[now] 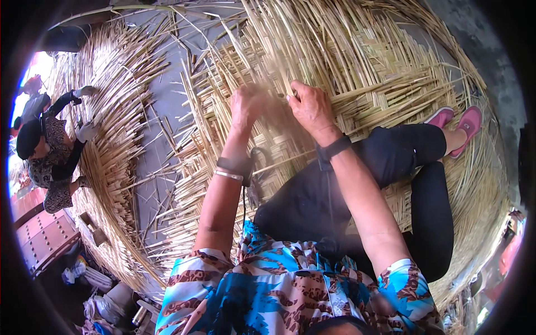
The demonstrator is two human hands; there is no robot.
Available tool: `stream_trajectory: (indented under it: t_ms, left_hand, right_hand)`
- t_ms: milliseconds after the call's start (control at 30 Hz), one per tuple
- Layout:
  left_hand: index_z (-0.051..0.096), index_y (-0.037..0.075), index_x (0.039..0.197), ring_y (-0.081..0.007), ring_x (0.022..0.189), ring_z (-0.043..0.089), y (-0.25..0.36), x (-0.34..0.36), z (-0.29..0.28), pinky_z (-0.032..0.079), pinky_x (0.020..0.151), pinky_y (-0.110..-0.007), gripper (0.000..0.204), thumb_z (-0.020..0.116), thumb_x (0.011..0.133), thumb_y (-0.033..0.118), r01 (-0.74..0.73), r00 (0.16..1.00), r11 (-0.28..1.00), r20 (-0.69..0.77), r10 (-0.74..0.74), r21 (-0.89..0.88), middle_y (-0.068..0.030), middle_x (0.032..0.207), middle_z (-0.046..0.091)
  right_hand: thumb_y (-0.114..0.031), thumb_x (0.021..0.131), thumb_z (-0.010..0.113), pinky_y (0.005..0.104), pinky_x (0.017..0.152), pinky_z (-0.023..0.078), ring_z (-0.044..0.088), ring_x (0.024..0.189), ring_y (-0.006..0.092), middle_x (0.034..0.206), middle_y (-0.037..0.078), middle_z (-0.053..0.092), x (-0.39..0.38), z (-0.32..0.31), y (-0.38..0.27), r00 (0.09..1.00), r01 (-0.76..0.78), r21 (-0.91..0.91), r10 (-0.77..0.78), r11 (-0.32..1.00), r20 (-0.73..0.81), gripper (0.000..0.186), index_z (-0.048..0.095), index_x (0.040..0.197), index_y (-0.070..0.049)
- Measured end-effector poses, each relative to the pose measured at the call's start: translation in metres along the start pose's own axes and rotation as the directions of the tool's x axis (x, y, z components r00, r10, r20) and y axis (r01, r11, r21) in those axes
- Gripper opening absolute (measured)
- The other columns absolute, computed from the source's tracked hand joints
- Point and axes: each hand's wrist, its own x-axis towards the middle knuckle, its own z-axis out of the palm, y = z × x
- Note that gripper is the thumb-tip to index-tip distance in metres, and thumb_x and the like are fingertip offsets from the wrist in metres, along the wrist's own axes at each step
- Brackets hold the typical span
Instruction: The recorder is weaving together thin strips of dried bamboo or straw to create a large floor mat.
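Note:
Under and around me lies a large woven mat of pale split reeds, plaited crosswise, with long loose reed ends. My right hand is closed just above it, thumb against curled fingers, with what looks like the end of a reed strip pinched there. Just to its left, my left hand hovers over the weave, its fingers smeared by motion. Whether that hand holds a strip cannot be made out. Both wrists wear dark bands, and the left also has a bracelet.
Far left, another person with gloved hands crouches at a second reed mat. Grey floor with scattered reed bits separates the mats. A studded wooden chest and bagged items stand lower left. My legs and pink shoes rest on the mat.

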Motion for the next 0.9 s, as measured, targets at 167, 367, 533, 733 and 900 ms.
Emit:
stream_trajectory:
  t_ms: [167, 367, 533, 733, 900]
  left_hand:
    - [0.070, 0.002, 0.088, -0.0122, 0.066, 0.060, 0.013, -0.023, -0.001, 0.049, 0.062, -0.028, 0.015, 0.067, 0.082, 0.015, 0.055, 0.998, 0.900, 0.024, -0.049, -0.433, -0.0041, 0.071, 0.066]
    - [0.065, 0.005, 0.112, -0.0149, 0.090, 0.067, 0.028, -0.039, -0.014, 0.052, 0.081, -0.029, 0.025, 0.067, 0.088, 0.010, -0.038, 0.998, 0.675, -0.001, 0.055, -0.736, -0.0080, 0.099, 0.071]
    - [0.067, 0.005, 0.114, -0.0139, 0.090, 0.067, 0.039, -0.057, -0.013, 0.054, 0.083, -0.031, 0.025, 0.065, 0.090, 0.011, 0.007, 0.995, 0.867, 0.094, 0.046, -0.498, -0.0043, 0.098, 0.071]
    - [0.063, 0.006, 0.119, -0.0180, 0.106, 0.060, 0.031, -0.064, -0.017, 0.053, 0.083, -0.030, 0.031, 0.066, 0.089, 0.014, 0.076, 0.997, 0.736, 0.075, -0.035, -0.672, -0.0098, 0.117, 0.063]
    - [0.063, 0.004, 0.121, -0.0095, 0.086, 0.060, 0.010, -0.089, -0.011, 0.049, 0.078, -0.025, 0.031, 0.064, 0.091, 0.009, -0.187, 0.848, 0.667, -0.461, -0.261, -0.721, -0.0028, 0.101, 0.065]
  right_hand:
    - [-0.015, 0.083, 0.061, 0.0496, 0.068, 0.050, 0.064, 0.075, 0.0403, 0.076, 0.020, 0.065, 0.001, 0.003, 0.002, 0.999, -0.020, -0.016, 0.019, 1.000, -0.038, 0.013, 0.057, 0.086, -0.004]
    - [-0.015, 0.083, 0.066, 0.0484, 0.057, 0.047, 0.064, 0.066, 0.0384, 0.068, 0.020, 0.064, -0.003, 0.002, 0.000, 0.999, -0.003, 0.024, 0.004, 1.000, -0.040, 0.014, 0.057, 0.084, -0.004]
    - [-0.013, 0.083, 0.065, 0.0479, 0.056, 0.048, 0.066, 0.064, 0.0347, 0.067, 0.018, 0.063, -0.004, 0.005, -0.005, 0.993, 0.103, -0.095, -0.108, 0.990, -0.056, 0.012, 0.057, 0.085, -0.005]
    - [-0.007, 0.085, 0.058, 0.0425, 0.064, 0.052, 0.066, 0.073, 0.0294, 0.077, 0.010, 0.066, -0.005, 0.020, 0.005, 0.855, 0.494, -0.253, -0.518, 0.832, -0.035, 0.010, 0.063, 0.091, -0.012]
    - [-0.003, 0.085, 0.057, 0.0402, 0.066, 0.053, 0.067, 0.076, 0.0292, 0.078, 0.013, 0.066, 0.001, 0.034, 0.016, 0.948, 0.316, -0.169, -0.316, 0.934, 0.022, 0.016, 0.060, 0.100, -0.009]
